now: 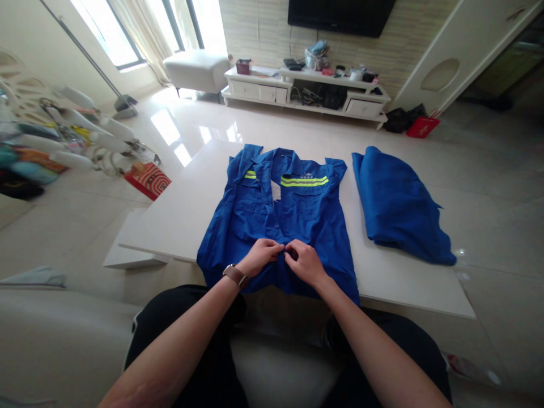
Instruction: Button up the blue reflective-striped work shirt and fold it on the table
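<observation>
A blue work shirt [314, 226] with yellow-green reflective strips lies front up on a white table [178, 209], its collar at the far side and its lower edge hanging over the near edge. The upper front gapes, and a button shows above my hands. My left hand [264, 253], with a brown watch on its wrist, pinches the shirt's front edge. Close beside it, my right hand [302, 260] has thumb and forefinger curled together on the same placket. The fingertips hide whatever small part they hold.
Folded blue cloth [399, 209] lies on the table's right side. A red paper bag [148, 180] stands beyond the left edge. Farther back are a white TV cabinet [259, 90], a white bench [198, 71] and a red bag [423, 127] on the floor.
</observation>
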Demonstrator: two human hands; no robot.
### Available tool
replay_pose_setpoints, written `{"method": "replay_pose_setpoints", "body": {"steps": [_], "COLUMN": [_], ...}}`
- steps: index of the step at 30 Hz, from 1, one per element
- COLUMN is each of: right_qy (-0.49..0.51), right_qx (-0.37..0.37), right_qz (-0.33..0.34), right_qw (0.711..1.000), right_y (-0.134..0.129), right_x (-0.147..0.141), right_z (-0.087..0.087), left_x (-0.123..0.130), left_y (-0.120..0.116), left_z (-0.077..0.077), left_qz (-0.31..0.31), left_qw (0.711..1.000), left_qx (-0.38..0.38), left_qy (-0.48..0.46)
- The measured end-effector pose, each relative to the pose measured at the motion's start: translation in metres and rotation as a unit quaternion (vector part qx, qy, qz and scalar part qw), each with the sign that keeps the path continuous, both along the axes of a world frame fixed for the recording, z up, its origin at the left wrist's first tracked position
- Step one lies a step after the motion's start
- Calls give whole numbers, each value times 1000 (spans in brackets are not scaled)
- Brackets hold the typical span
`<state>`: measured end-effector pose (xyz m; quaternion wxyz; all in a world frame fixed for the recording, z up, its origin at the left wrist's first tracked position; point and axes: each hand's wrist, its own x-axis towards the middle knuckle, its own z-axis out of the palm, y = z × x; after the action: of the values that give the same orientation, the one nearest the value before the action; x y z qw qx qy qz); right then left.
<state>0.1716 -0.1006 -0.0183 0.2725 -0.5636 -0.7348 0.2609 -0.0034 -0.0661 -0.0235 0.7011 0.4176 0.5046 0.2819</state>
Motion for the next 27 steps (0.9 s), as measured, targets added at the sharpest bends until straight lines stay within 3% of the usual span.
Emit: {"method": "replay_pose_setpoints", "body": {"steps": [4, 10, 14, 27], "right_qy": [1, -39, -76, -44], "right_qx": [4, 29, 39, 20], "right_qz": [10, 33, 42, 10], "right_qw": [1000, 998, 995, 999], "right_y": [1, -1, -4, -1], "right_x": [1, 2, 1, 1], "right_z": [-1, -3, -3, 0], "left_x": [0, 1, -1, 2], "left_y": [0, 0, 0, 1], "left_z": [-1, -1, -1, -7], "left_qz": [-1, 48, 21, 44], "left_qw": [1000, 998, 997, 998], "left_qx": [0, -37, -67, -14], "left_qy": [5, -31, -26, -31]}}
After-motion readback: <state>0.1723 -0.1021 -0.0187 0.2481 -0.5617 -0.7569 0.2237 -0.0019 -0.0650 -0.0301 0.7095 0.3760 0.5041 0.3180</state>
